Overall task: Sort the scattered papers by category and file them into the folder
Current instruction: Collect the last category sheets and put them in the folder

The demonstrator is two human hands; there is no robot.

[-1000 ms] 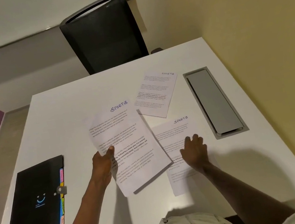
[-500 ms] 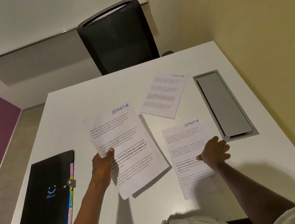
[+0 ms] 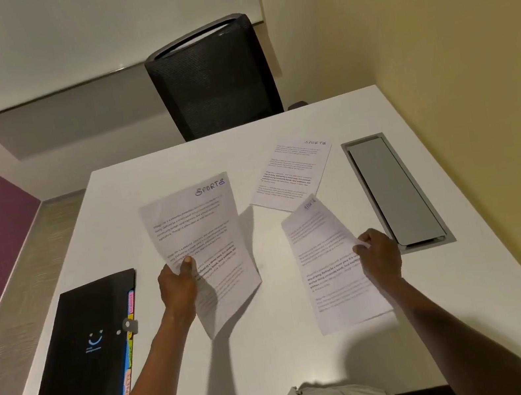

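Gathering "SPORTS" sheets beside the black folder (image 3: 80, 351)

Right of the folder, the left hand (image 3: 177, 286) is pinching one sheet (image 3: 200, 239); farther right, the right hand (image 3: 379, 254) fingers are pinching another (image 3: 325, 255), curling. A third sheet (image 3: 293, 172) is lying beyond on the worktop (image 3: 282, 367). One-edge pinches risk creasing or slipping.

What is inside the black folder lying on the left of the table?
The black folder is closed. Only coloured index tabs show along its right edge, near the clasp. Whether it holds papers cannot be seen, because the cover hides the inside.

both hands (image 3: 177, 288) (image 3: 378, 251) extended forward, fingers pinched, forearms bare.
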